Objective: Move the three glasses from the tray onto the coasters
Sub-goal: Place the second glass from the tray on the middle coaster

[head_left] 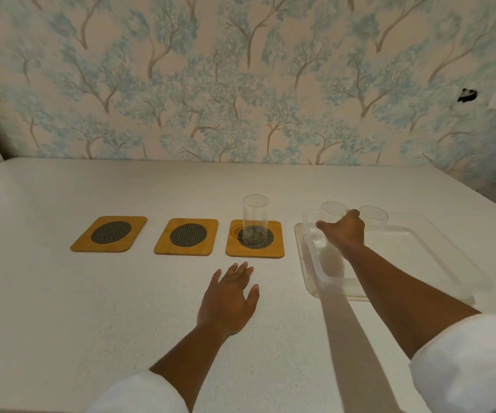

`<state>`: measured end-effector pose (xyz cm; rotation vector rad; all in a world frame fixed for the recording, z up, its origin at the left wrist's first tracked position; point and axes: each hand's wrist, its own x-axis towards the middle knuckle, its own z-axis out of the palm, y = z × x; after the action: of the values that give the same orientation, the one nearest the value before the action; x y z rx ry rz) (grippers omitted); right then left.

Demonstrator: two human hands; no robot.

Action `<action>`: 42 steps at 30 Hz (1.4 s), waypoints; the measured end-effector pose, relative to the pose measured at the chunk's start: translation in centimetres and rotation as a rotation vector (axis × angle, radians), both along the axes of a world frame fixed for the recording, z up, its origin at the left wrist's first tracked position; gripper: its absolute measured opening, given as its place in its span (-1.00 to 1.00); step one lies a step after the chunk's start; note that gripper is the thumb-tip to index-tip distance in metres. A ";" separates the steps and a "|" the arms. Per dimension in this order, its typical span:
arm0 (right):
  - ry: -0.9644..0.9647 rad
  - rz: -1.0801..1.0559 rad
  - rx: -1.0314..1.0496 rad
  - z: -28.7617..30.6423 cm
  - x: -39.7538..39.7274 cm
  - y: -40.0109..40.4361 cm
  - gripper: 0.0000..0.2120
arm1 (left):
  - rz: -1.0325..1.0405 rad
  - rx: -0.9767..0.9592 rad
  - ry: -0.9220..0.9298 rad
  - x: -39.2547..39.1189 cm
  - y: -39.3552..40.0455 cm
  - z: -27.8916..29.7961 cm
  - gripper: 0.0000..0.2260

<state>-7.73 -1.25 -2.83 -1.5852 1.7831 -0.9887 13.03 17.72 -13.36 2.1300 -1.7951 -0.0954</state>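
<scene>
Head view showed right hand point(343, 234) fingers clamped on an upright glass point(331, 222) in the tray point(419, 263); left hand point(230, 299) fingers apart, bare counter point(62, 293) around them.

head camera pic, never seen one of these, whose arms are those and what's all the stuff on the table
There is no machine here. The single picture comes from a camera worn on a person's head, looking forward and down, so the two arms reaching in from the bottom are that person's own.

On the white table lie three wooden coasters in a row. The left coaster and the middle coaster are bare. The right coaster already carries one upright clear glass.

To the right sits a clear plastic tray with two more glasses on it. The right hand is wrapped around the nearer glass; whether it has lifted is not clear. The other glass stands just beyond it.

The left hand is open, fingers spread, low over the table and holding nothing.
</scene>
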 end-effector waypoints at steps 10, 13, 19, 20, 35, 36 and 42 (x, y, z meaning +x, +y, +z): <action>-0.034 0.046 -0.367 2.5 1.2 1.0 -0.43 | 0.001 -0.001 -0.002 0.1 -0.1 -0.1 -0.40; -0.049 0.049 -0.464 4.1 2.1 1.4 -0.45 | -0.002 0.000 -0.002 0.1 0.0 -0.1 -0.41; -0.179 0.120 -0.511 7.4 5.0 2.6 -0.50 | 0.004 0.019 0.003 0.0 0.0 0.0 -0.40; -0.201 0.139 -0.511 7.9 5.6 2.8 -0.49 | 0.009 0.025 0.008 0.1 -0.1 -0.1 -0.40; -0.268 0.374 -0.394 10.4 14.9 5.2 -0.44 | 0.121 0.044 0.065 6.0 1.9 0.1 -0.41; -0.266 0.385 -0.382 10.2 15.4 5.4 -0.44 | 0.119 0.051 0.066 6.6 2.2 0.2 -0.41; -0.247 0.457 -0.316 9.1 18.8 6.7 -0.43 | 0.074 0.051 0.092 8.2 3.5 0.5 -0.45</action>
<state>11.09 5.43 6.29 -1.8531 1.0695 -1.2106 21.23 21.22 -12.91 2.1871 -1.6775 -0.2198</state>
